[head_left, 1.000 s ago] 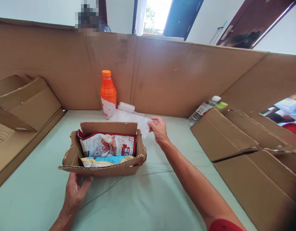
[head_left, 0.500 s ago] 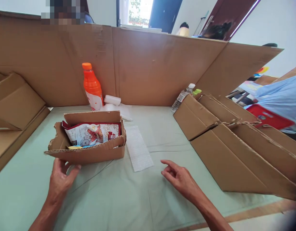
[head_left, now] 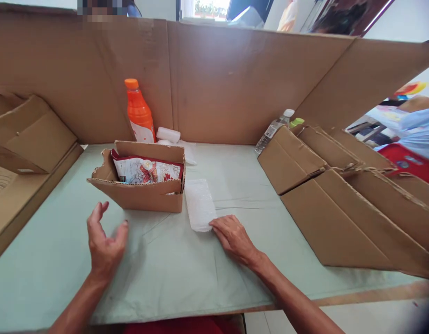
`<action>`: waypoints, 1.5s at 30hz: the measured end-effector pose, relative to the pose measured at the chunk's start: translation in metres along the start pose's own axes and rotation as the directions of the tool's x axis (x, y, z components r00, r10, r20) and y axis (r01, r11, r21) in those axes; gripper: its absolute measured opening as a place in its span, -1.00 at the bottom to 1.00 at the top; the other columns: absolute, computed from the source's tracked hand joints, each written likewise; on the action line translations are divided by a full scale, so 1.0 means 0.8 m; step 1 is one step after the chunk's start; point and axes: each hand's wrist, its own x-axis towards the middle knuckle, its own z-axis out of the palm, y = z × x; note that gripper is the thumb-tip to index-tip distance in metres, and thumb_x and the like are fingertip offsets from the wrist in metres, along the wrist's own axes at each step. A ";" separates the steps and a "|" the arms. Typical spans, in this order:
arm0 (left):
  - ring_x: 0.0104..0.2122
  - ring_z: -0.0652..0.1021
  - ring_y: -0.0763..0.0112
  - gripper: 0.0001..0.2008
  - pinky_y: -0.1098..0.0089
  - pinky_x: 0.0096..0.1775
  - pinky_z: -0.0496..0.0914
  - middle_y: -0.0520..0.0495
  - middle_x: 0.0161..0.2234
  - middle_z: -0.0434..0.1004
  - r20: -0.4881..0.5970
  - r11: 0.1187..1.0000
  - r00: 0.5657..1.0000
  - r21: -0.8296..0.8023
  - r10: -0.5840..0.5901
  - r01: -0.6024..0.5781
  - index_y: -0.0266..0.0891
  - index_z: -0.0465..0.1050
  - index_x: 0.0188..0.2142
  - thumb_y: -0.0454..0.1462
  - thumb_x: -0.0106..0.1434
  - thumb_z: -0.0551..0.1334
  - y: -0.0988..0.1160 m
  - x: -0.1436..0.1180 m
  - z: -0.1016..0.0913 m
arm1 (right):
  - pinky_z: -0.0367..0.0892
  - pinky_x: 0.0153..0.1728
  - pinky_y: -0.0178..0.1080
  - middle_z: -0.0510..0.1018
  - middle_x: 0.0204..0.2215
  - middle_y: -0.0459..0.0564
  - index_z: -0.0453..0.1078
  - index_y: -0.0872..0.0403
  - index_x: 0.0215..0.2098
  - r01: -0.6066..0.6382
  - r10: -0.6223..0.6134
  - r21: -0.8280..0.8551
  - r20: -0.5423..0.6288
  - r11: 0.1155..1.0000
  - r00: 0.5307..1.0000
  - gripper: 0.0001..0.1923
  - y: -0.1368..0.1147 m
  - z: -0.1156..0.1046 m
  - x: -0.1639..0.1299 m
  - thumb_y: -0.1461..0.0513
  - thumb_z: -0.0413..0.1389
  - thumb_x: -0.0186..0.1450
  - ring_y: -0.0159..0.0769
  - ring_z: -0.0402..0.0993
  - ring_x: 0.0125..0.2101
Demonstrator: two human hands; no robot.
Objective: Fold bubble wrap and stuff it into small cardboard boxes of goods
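A small torn cardboard box (head_left: 138,195) stands on the pale green table cover, holding a red and white snack packet (head_left: 146,170). A white bubble-wrap sheet (head_left: 199,209) lies flat just right of the box. My right hand (head_left: 233,237) rests on the table with its fingertips touching the near end of that sheet. My left hand (head_left: 105,243) hovers in front of the box, fingers apart, holding nothing.
An orange drink bottle (head_left: 138,111) and a white roll (head_left: 167,135) stand by the cardboard back wall (head_left: 235,79). Flattened cardboard boxes (head_left: 340,199) with a water bottle (head_left: 274,131) lie at the right, more cardboard (head_left: 29,139) at the left. A person is behind the wall.
My left hand has let go of the box's front and lifted off. My right hand moved forward onto the end of the white sheet, which it laid down earlier.
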 end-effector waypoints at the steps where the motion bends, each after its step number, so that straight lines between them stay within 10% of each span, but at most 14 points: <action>1: 0.26 0.36 0.02 -0.28 -0.02 0.30 0.21 -0.22 0.23 0.35 0.051 0.995 0.994 0.013 0.096 -0.097 -0.13 0.15 0.34 -0.25 0.21 0.31 0.012 -0.023 -0.003 | 0.41 -0.11 -0.07 0.69 -0.20 0.06 0.53 0.02 -0.03 -0.027 0.024 0.065 0.048 0.998 0.999 -0.71 -0.007 -0.009 -0.001 0.30 -0.03 0.45 -0.18 0.59 -0.23; 4: 0.19 0.44 0.06 -0.35 0.05 0.23 0.31 -0.19 0.18 0.41 0.364 0.962 0.891 -0.104 0.272 -0.251 -0.08 0.19 0.32 -0.30 0.25 0.27 0.051 -0.078 0.007 | 0.41 -0.13 -0.14 0.68 -0.22 -0.02 0.54 0.00 -0.07 -0.146 0.072 0.283 0.255 0.948 0.964 -0.73 -0.027 -0.032 0.003 0.22 -0.01 0.45 -0.22 0.58 -0.25; 8: -0.01 0.56 0.15 -0.28 0.12 0.05 0.45 -0.19 0.01 0.55 0.606 0.978 0.772 -0.177 0.193 -0.106 -0.16 0.02 0.39 -0.27 0.28 0.21 0.084 -0.097 0.052 | 0.42 -0.27 -0.25 0.66 -0.27 -0.05 0.55 0.04 -0.10 -0.333 0.129 0.470 0.414 0.817 0.901 -0.72 -0.035 -0.034 0.008 0.17 0.00 0.44 -0.26 0.56 -0.31; 13: -0.41 0.55 0.29 -0.35 0.29 -0.27 0.43 0.00 -0.38 0.55 0.760 0.999 0.650 0.031 0.002 -0.039 -0.26 0.10 0.38 -0.27 0.30 0.11 0.086 -0.075 0.093 | 0.38 -0.10 -0.09 0.65 -0.13 0.08 0.51 0.03 -0.04 -0.216 0.240 0.161 -0.150 0.963 0.959 -0.77 -0.041 -0.024 -0.028 0.19 0.07 0.41 -0.13 0.56 -0.15; 16: -0.40 0.56 0.25 -0.33 0.28 -0.26 0.43 -0.02 -0.38 0.57 0.776 0.989 0.629 0.120 -0.037 -0.091 -0.27 0.13 0.38 -0.28 0.28 0.14 0.084 -0.068 0.101 | 0.35 -0.11 -0.07 0.64 -0.11 0.12 0.49 0.05 -0.02 -0.031 0.027 -0.023 -0.169 0.999 0.985 -0.78 -0.052 -0.014 -0.051 0.27 0.10 0.39 -0.10 0.53 -0.12; 22: -0.03 0.56 0.08 -0.43 0.15 0.00 0.42 -0.26 0.01 0.55 0.618 0.953 0.753 0.019 0.226 -0.302 -0.26 0.24 0.29 -0.21 0.32 0.20 0.082 -0.079 0.085 | 0.34 -0.09 -0.04 0.62 -0.01 0.13 0.48 0.07 0.01 0.025 -0.026 -0.104 -0.012 0.994 1.000 -0.75 -0.048 0.024 -0.047 0.32 0.04 0.43 -0.06 0.50 -0.03; 26: -0.06 0.55 0.15 -0.50 0.16 -0.01 0.42 -0.20 -0.07 0.59 0.653 0.899 0.636 -0.178 0.412 -0.401 -0.23 0.27 0.27 -0.28 0.35 0.16 0.084 -0.092 0.058 | 0.40 -0.16 -0.13 0.68 -0.19 0.03 0.49 0.05 -0.02 -0.049 0.045 0.114 0.032 0.992 0.998 -0.76 -0.045 0.019 -0.043 0.30 0.00 0.47 -0.20 0.56 -0.20; 29: -0.40 0.51 0.30 -0.49 0.27 -0.22 0.44 -0.06 -0.36 0.56 0.736 0.966 0.633 -0.116 0.241 -0.232 -0.28 0.29 0.27 -0.32 0.33 0.13 0.087 -0.095 0.051 | 0.45 -0.14 -0.20 0.68 -0.15 -0.02 0.48 0.02 0.00 -0.127 0.106 0.274 0.089 0.953 0.990 -0.77 -0.052 0.006 -0.048 0.26 0.02 0.48 -0.26 0.60 -0.18; 33: -0.52 0.44 0.30 -0.46 0.31 -0.36 0.40 0.04 -0.53 0.44 0.768 0.992 0.640 0.049 0.036 -0.114 -0.30 0.32 0.26 -0.29 0.29 0.14 0.085 -0.090 0.060 | 0.41 -0.10 -0.10 0.63 -0.09 0.10 0.45 0.04 0.02 -0.077 0.094 0.120 -0.145 0.990 0.985 -0.78 -0.064 -0.005 -0.056 0.24 0.09 0.44 -0.16 0.56 -0.10; 41: -0.25 0.55 0.14 -0.58 0.14 -0.13 0.46 -0.16 -0.30 0.54 0.644 0.970 0.760 0.113 0.094 -0.216 -0.28 0.44 0.12 -0.25 0.30 0.14 0.073 -0.094 0.059 | 0.31 -0.03 0.01 0.56 0.10 0.16 0.44 0.09 0.06 0.205 -0.195 -0.100 0.095 0.974 0.976 -0.73 -0.065 0.026 -0.036 0.32 0.07 0.41 -0.02 0.44 0.08; 45: -0.24 0.54 0.21 -0.40 0.27 -0.32 0.48 -0.22 -0.10 0.50 0.589 0.969 0.778 0.039 -0.220 0.244 -0.25 0.25 0.27 -0.10 0.29 0.20 0.073 -0.102 0.032 | 0.33 -0.11 -0.05 0.66 -0.07 0.10 0.48 0.09 0.00 0.120 -0.120 0.019 0.024 0.993 0.992 -0.75 -0.058 0.035 -0.022 0.32 0.01 0.46 -0.09 0.53 -0.08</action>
